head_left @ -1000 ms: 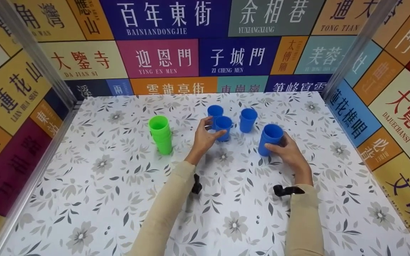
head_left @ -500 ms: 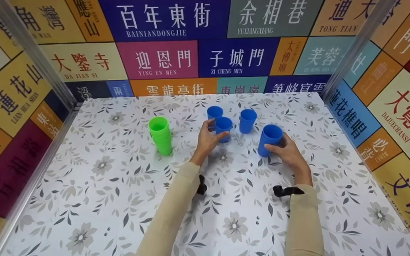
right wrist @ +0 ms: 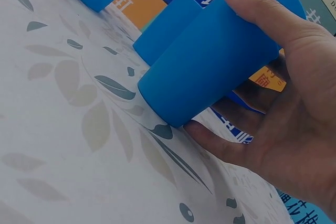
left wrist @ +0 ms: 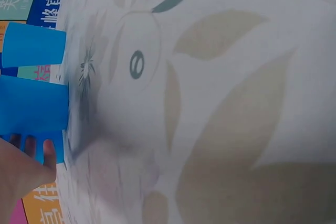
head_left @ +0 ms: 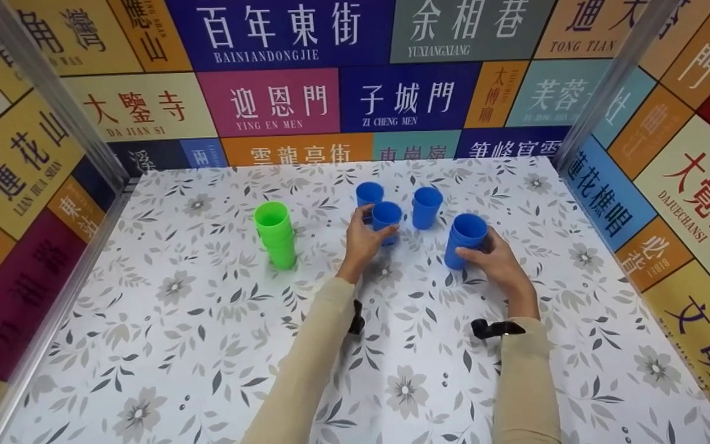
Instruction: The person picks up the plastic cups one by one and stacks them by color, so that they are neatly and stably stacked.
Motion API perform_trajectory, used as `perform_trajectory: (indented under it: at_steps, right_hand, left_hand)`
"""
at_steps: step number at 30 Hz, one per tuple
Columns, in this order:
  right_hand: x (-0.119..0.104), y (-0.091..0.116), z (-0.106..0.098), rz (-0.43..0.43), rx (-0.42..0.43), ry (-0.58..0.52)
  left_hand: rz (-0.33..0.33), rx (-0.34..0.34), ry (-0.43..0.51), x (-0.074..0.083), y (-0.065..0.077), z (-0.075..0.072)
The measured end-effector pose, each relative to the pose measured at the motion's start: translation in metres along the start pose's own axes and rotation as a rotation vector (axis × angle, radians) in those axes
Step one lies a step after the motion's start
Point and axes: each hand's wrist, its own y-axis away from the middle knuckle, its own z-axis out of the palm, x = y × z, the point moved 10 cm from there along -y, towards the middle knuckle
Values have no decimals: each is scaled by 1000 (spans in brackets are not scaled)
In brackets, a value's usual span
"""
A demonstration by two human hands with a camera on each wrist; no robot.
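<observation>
My left hand (head_left: 361, 239) is at a blue cup (head_left: 387, 216) in the middle of the table, thumb across its near side and fingers at its left. In the left wrist view the fingertips (left wrist: 48, 148) show beside that upright cup (left wrist: 34, 103). To the right, a nested stack of blue cups (head_left: 461, 250) stands upright on the cloth, gripped by my right hand (head_left: 498, 256). The right wrist view shows the thumb (right wrist: 262, 9) pressed near the rim and the other fingers behind the stack.
Another blue cup (head_left: 369, 193) stands just behind the left hand's cup. One more blue cup (head_left: 426, 208) is between the hands, farther back. A nested stack of green cups (head_left: 278, 237) stands to the left. Sign-patterned walls (head_left: 278, 102) enclose the flowered tabletop (head_left: 207, 345).
My left hand and forearm have moved slightly to the right, the hand closing in around the front blue cup. The right hand keeps its grip on the stack in the same place.
</observation>
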Motion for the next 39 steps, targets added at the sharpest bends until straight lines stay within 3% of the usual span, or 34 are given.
perform_trajectory:
  at_steps: [8,18,32,39]
  right_hand:
    - [0,-1,-1,16,-1,14]
    - [-4,1,-2,-6,8,43]
    - [2,-3,-2,0,0,23]
    - [2,-3,-1,-17,-4,33]
  left_hand:
    - [44,-7,18,8,4,-1]
    - [75,-26,48,42,2,-3]
    - [119,-89,69,86,7,10]
    - [175,-122,22,102,13,27]
